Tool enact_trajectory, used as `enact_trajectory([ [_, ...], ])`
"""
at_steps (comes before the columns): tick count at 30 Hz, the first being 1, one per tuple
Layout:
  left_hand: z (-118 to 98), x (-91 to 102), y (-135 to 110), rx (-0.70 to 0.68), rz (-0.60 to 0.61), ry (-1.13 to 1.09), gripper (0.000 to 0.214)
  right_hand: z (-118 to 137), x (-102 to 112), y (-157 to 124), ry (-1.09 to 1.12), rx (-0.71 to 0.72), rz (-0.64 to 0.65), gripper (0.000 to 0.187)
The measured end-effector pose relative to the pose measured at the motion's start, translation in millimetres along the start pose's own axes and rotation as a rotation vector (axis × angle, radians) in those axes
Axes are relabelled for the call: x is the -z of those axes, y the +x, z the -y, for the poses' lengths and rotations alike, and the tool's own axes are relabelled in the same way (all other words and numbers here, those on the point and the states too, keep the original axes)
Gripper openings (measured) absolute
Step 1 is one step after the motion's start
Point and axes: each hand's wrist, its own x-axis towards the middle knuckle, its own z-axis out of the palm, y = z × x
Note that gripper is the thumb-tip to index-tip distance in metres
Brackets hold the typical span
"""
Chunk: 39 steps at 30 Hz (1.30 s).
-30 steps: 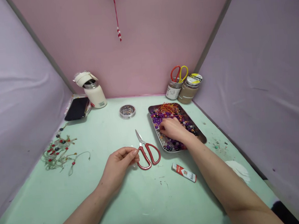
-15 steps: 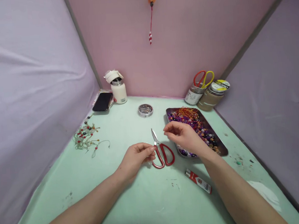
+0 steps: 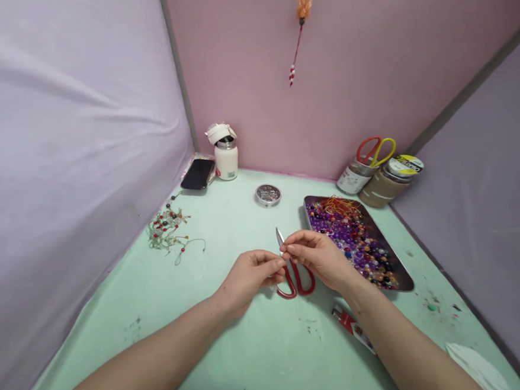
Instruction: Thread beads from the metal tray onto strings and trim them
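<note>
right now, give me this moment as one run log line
left hand: pinched, contents unclear | right hand: pinched, fingertips near left's | red-handled scissors: on table, under hands | bead tray: beside right hand

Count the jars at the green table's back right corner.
2: the grey jar with a white label and, close on its right, the brown jar with a yellow-and-white lid. Both stand behind the dark rectangular metal bead tray. Another could be hidden behind them.
</note>
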Motion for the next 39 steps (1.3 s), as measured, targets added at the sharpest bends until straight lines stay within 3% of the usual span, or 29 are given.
enact_trajectory([
  [39,2,1.0,3,0.031,-0.068,0.018,0.023,-13,1,4,-0.041,0.093,-0.072,0.019],
])
